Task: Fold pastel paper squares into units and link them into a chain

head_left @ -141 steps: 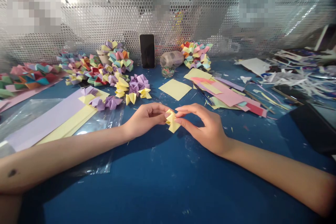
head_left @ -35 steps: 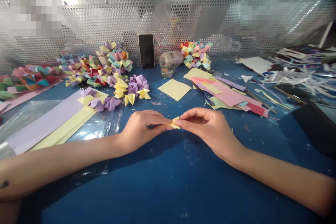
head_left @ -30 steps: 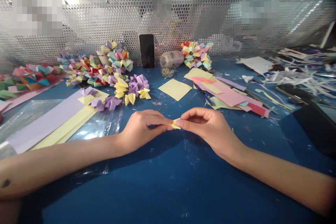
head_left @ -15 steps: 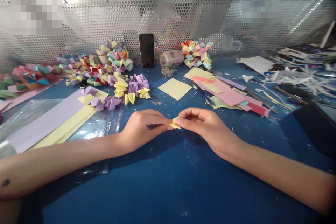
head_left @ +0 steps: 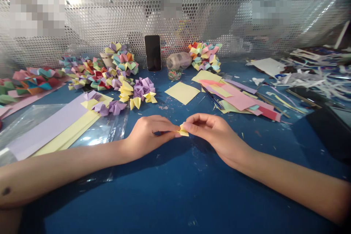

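Note:
A small folded yellow paper piece [head_left: 182,131] is pinched between both hands just above the blue table [head_left: 175,190]. My left hand [head_left: 149,135] grips its left side with thumb and fingers closed. My right hand [head_left: 212,131] pinches its right side with fingertips pressed together. Most of the piece is hidden by the fingers. A flat yellow paper square [head_left: 182,92] lies beyond the hands.
Folded yellow and purple pieces [head_left: 138,93] and colourful folded chains [head_left: 98,73] lie at the back left. Purple and yellow strips [head_left: 55,126] rest on a clear plastic bag. A phone [head_left: 153,53], a jar [head_left: 179,61], pink sheets [head_left: 236,98] and paper scraps [head_left: 315,80] fill the back and right.
The yellow piece, held open and larger several seconds ago, is now pressed flat and small between the fingertips. Over the last second the hands barely moved.

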Tool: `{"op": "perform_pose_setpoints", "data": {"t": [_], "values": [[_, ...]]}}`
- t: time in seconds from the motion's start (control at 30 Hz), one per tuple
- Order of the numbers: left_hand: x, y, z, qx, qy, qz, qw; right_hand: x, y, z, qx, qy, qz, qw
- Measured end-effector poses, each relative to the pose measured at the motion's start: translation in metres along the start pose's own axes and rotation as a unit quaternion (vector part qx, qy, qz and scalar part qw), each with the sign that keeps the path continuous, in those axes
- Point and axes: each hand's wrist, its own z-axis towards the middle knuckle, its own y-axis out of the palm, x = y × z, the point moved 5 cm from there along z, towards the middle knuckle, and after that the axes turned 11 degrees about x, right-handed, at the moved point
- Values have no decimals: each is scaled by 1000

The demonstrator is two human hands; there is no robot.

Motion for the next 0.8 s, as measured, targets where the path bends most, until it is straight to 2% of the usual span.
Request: {"op": "perform_pose_setpoints", "data": {"t": [0.2, 0.43, 0.63, 0.8], "values": [[1, 0, 1, 4, 18, 19, 1000, 3, -1, 0, 8, 10, 1, 1000], [6, 1, -1, -10, 75, 34, 997, 4, 0, 0, 5, 13, 4, 1000], [8, 0, 0, 5, 63, 21, 998, 2, 1, -2, 11, 9, 43, 999], [5, 0, 1, 8, 35, 15, 999, -7, -7, 0, 63, -31, 61, 996]]}}
